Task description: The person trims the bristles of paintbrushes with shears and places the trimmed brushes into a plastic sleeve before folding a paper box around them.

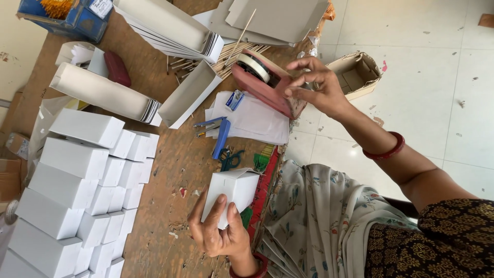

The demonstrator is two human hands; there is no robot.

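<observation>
My left hand (pixel 218 231) holds a small white cardboard box (pixel 234 189) just above the brown table (pixel 170 170), near its edge; the box's top flap is slightly lifted. My right hand (pixel 314 85) reaches to a pink tape dispenser (pixel 265 87) that carries a roll of pale tape (pixel 253 66). Its fingers pinch at the dispenser's cutter end, which overhangs the table edge. I cannot make out a tape strip between the fingers. Each wrist wears a red bangle.
Several finished white boxes (pixel 87 170) are stacked along the left. Folded flat box blanks (pixel 170 25) and open sleeves (pixel 188 95) lie at the back. A blue stapler (pixel 221 136), white papers (pixel 257 121), green-handled scissors (pixel 231 159), thin sticks and a blue bin (pixel 72 18) are nearby. An open carton (pixel 357 74) sits on the tiled floor.
</observation>
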